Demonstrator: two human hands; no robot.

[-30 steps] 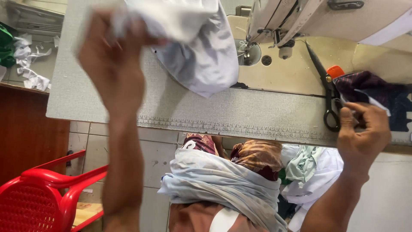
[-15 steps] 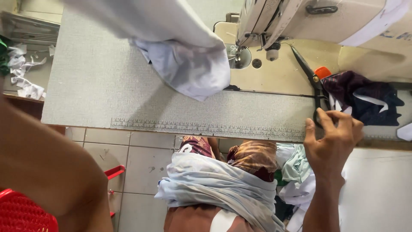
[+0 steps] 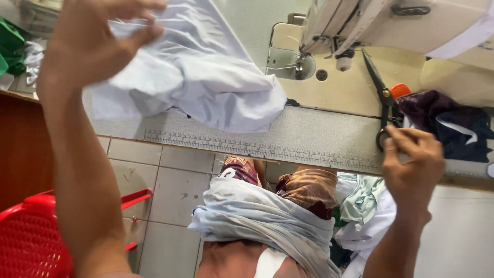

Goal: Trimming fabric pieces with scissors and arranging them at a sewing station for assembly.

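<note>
Left hand (image 3: pixel 98 44) was raised, fingers curled closed over a fold of the white cloth (image 3: pixel 206 77); thumb and forefinger pinched the fabric near its upper edge. The cloth hung from that grip and spread down and to the right of it, its lower hem resting on the grey table top (image 3: pixel 309 136). Below the grip and beyond the forearm lay a red plastic basket (image 3: pixel 31 237) on the tiled floor (image 3: pixel 170 190). Up and to the left of the grip, a heap of green fabric (image 3: pixel 10 49) sat at the frame edge.

A printed measuring strip (image 3: pixel 247 146) ran along the table's front edge, below the cloth's hem. Under the table edge, between the two hands, a pale blue-grey bundle of cloth (image 3: pixel 262 219) lay over the person's lap.

To the right of the white cloth stood the sewing machine (image 3: pixel 391 25), its needle area just beside the cloth's far corner.

Right hand (image 3: pixel 411 164) was at the table's front edge, fingers loosely bent and partly open. Fingertips were at the handle loops of the black scissors (image 3: pixel 383 103), which lay on the machine bed with blades pointing away from the hand. Whether the fingers actually gripped the handles could not be told. Just right of the scissors sat an orange cap (image 3: pixel 400 91), and beyond it a dark purple garment (image 3: pixel 442 121), up and to the right of the hand.
</note>
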